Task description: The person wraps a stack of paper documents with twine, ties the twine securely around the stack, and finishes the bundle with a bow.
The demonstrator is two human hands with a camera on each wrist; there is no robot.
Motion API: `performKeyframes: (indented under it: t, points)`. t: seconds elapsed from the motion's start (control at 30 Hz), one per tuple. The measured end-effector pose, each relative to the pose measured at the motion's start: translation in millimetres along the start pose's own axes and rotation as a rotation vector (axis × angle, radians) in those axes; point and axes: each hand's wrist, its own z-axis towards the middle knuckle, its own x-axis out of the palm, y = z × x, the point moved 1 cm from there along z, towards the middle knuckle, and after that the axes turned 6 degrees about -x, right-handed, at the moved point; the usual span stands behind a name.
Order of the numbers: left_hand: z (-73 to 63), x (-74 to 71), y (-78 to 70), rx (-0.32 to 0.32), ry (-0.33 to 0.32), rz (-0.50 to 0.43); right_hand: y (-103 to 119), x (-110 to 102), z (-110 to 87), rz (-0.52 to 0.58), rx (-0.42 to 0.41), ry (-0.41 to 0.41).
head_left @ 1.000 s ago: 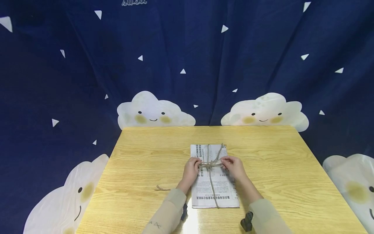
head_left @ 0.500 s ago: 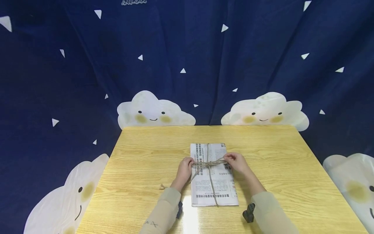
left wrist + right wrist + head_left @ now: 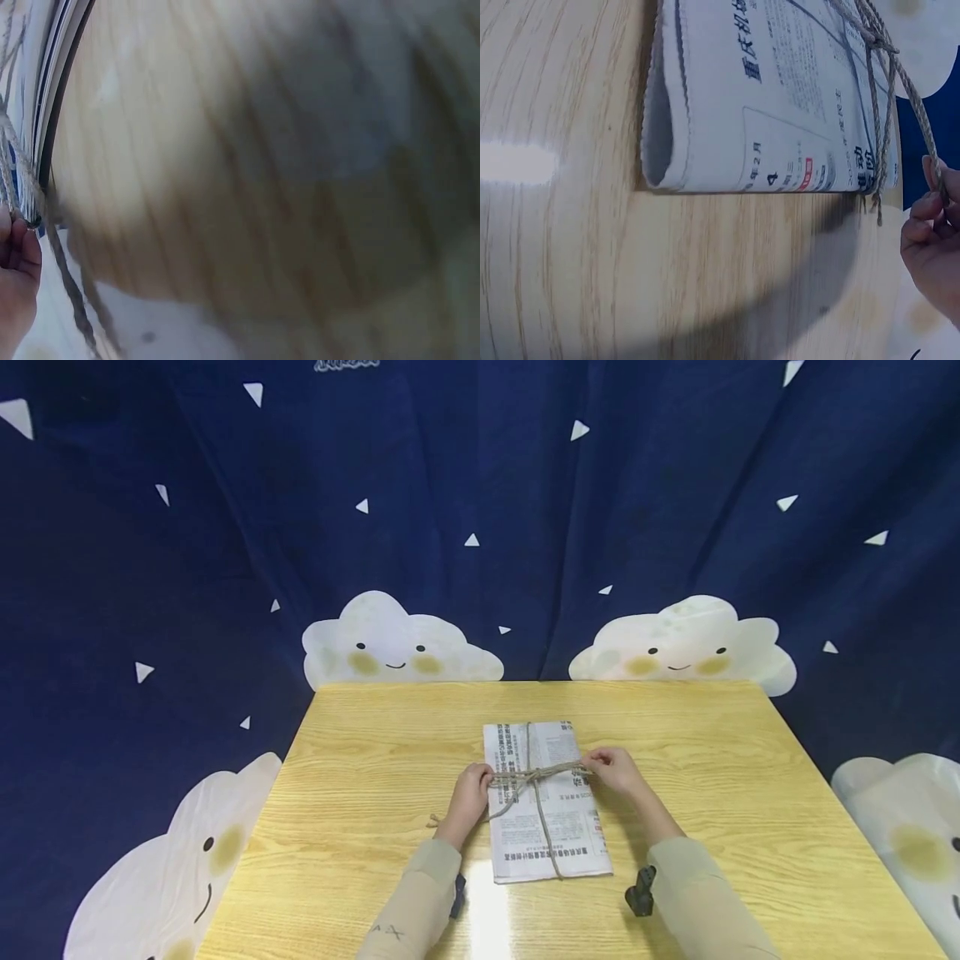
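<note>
A folded bundle of newspaper lies on the table, bound crosswise with brown twine that meets in a knot near its middle. At the bundle's left edge my left hand pinches twine running from the knot. A loose tail slants below that hand; in the left wrist view this twine passes beside the curled fingers. My right hand, just past the right edge, pinches another length between thumb and fingers. The right wrist view shows this strand raised and taut, with short frayed ends hanging over the edge.
The table has a pale wood-grain top. Behind it hangs a dark blue curtain with white triangles and smiling clouds. A black device sits at the right wrist.
My hands have moved apart, drawing the twine out to both sides of the knot. The strand that lay toward the bundle's top right is gone from there. The bundle has shifted slightly away.
</note>
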Motion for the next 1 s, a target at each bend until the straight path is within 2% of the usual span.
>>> performKeyframes:
  t: [0.13, 0.4, 0.67, 0.83, 0.87, 1.0]
  points:
    - [0.7, -1.9, 1.2, -0.004, 0.02, 0.02, 0.0, -3.1, -0.5, -0.027, 0.034, 0.005]
    - [-2.6, -3.3, 6.2, -0.054, 0.041, 0.037, 3.6, -8.5, -1.9, -0.091, 0.067, 0.01]
    - [-4.2, -4.1, 10.6, -0.032, 0.015, 0.056, 0.6, -11.0, -4.5, -0.124, 0.056, 0.018]
    - [-4.5, -5.3, 16.1, -0.028, 0.015, 0.01, -2.9, -11.7, -4.8, -0.131, 0.05, 0.017]
    - [-2.1, 0.9, 27.2, 0.01, -0.005, -0.013, -3.2, -11.7, -4.9, -0.131, 0.046, 0.018]
    - [-2.1, 0.8, 28.7, 0.015, -0.015, -0.033, -3.8, -11.3, -3.9, -0.138, 0.021, 0.015]
